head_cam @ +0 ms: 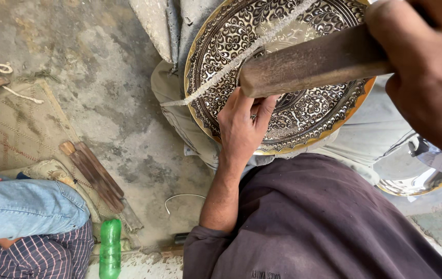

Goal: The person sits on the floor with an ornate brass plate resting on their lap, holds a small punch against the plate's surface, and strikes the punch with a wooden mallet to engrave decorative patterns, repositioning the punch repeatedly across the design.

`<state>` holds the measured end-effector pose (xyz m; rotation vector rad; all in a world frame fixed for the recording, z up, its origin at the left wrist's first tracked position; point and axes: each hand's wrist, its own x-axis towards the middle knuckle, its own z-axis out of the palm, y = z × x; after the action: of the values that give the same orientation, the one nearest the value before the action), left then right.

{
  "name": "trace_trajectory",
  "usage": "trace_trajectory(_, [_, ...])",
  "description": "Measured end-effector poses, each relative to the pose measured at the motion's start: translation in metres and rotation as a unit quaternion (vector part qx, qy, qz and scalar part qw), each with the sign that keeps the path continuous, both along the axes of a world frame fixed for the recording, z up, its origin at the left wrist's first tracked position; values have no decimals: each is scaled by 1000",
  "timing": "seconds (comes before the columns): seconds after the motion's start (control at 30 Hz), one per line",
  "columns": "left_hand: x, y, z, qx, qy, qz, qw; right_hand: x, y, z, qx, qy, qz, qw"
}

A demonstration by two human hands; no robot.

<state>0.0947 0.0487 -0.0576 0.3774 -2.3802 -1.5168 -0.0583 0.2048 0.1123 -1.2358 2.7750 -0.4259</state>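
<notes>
A round brass plate (303,111) with dense black-and-silver floral engraving rests on my lap, tilted against a grey cloth. A white cord (231,64) runs diagonally across it. My left hand (241,126) lies on the plate's lower left part, fingers pointing up toward the blunt end of a thick wooden tool (309,62). Whatever the fingertips pinch is hidden under that wood. My right hand (430,67) is closed around the wooden tool's other end at the upper right, holding it above the plate.
Another person's leg in blue jeans (24,206) sits at the lower left on a woven mat (14,129). Wooden sticks (94,175), a green plastic bottle (110,248) and a bent wire (179,199) lie on the concrete floor. A shiny metal dish (417,173) is at the right.
</notes>
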Motion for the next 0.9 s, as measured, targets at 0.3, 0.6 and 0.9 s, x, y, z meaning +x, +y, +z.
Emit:
trace_trajectory(0.3, [0, -9, 14, 44, 39, 26, 998, 27, 67, -33, 44, -66, -50, 996])
trace_trajectory(0.6, [-31, -31, 30, -46, 42, -127, 990, 81, 126, -95, -31, -224, -310, 924])
trace_trajectory(0.9, [-89, -26, 35, -169, -17, -430, 887, 149, 160, -131, -140, -345, -464, 803])
